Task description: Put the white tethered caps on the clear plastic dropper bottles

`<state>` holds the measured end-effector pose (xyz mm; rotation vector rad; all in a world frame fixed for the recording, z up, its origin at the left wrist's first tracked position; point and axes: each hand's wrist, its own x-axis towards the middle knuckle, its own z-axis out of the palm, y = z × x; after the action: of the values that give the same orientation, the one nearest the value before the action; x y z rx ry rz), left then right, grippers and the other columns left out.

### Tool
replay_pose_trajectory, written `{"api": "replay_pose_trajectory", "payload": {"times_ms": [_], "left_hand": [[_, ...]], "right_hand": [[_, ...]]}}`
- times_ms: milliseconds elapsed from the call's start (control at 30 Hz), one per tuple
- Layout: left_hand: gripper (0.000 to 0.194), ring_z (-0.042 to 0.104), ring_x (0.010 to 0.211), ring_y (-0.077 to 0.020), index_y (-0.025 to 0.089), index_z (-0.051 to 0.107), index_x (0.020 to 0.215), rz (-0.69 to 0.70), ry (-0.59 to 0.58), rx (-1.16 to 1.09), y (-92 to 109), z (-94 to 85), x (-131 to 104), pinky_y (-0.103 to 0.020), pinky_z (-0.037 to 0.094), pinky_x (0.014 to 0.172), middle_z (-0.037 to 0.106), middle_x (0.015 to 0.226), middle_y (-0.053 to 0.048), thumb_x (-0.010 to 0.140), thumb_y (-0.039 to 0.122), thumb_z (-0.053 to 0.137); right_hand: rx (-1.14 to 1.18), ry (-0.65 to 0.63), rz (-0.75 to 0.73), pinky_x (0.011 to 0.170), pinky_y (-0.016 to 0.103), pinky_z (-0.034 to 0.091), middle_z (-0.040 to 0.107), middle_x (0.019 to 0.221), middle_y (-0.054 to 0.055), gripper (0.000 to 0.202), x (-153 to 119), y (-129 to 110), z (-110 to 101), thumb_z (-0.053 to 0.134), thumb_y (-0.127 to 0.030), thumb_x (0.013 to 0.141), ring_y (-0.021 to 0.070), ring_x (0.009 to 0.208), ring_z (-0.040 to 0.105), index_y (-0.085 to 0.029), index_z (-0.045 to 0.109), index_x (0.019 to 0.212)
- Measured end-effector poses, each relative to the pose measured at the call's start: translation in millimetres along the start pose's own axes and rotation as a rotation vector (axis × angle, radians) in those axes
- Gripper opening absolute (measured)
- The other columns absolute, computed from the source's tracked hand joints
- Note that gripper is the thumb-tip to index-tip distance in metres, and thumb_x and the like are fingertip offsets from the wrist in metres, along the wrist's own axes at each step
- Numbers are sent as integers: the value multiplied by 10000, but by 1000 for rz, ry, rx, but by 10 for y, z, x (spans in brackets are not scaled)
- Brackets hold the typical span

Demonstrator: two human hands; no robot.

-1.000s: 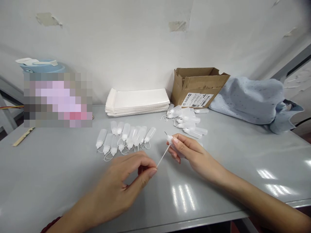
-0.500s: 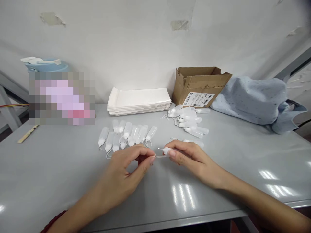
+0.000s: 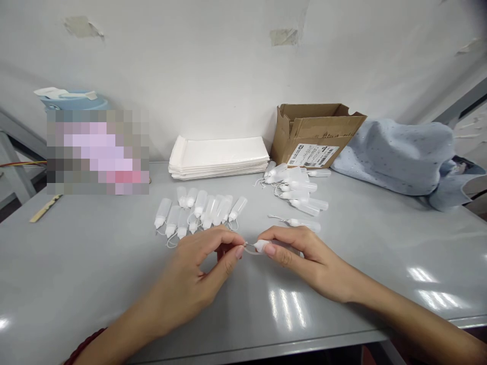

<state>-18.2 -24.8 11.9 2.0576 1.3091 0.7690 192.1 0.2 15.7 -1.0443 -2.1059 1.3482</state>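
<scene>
My right hand (image 3: pixel 300 256) is closed around a small needle-tip squeeze bottle (image 3: pixel 262 245), its white cone pointing left and its body mostly hidden by my fingers. The thin metal needle reaches the fingertips of my left hand (image 3: pixel 213 261). Those fingertips pinch the end of the bottle's tethered cap (image 3: pixel 245 244); whether the needle is inside the cap I cannot tell. The soft strap (image 3: pixel 253 252) bows below the needle. Just beyond my right hand, a single similar bottle (image 3: pixel 304 224) lies with its strap stretched to the left.
Several translucent bottles (image 3: pixel 200 204) lie behind my left hand, and another pile of bottles (image 3: pixel 299 187) is at the right. A stack of white envelopes (image 3: pixel 220 157), an open cardboard box (image 3: pixel 315 134) and bluish cloth (image 3: pixel 399 157) line the wall. A ruler-like strip (image 3: pixel 45 208) lies left on the grey table (image 3: pixel 95 253).
The bottle's needle has moved down and left to meet the cap end in my left fingertips. Between my hands the strap now sags in a curve.
</scene>
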Motion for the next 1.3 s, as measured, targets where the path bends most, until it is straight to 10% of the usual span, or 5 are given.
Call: {"api": "replay_pose_trajectory", "payload": {"times_ms": [633,1300], "left_hand": [[148,547,751,-135,188,517,966,333,24,159,-169,99,-20,-257,443,658,582,844,-19,880,87,453],[176,476,621,-111,191,511,779,83,-170,60,-34,10,-21,-230,380,585,507,684,21,905,198,387]], "right_hand": [[-237,-39,-80,603,218,372,617,724,-2,279,21,15,-41,420,-315,944,89,625,499,-156,635,868],[-26,-143,24,543,211,360,575,694,-11,320,39,9,-5,423,-365,931,92,599,454,-161,669,906]]}}
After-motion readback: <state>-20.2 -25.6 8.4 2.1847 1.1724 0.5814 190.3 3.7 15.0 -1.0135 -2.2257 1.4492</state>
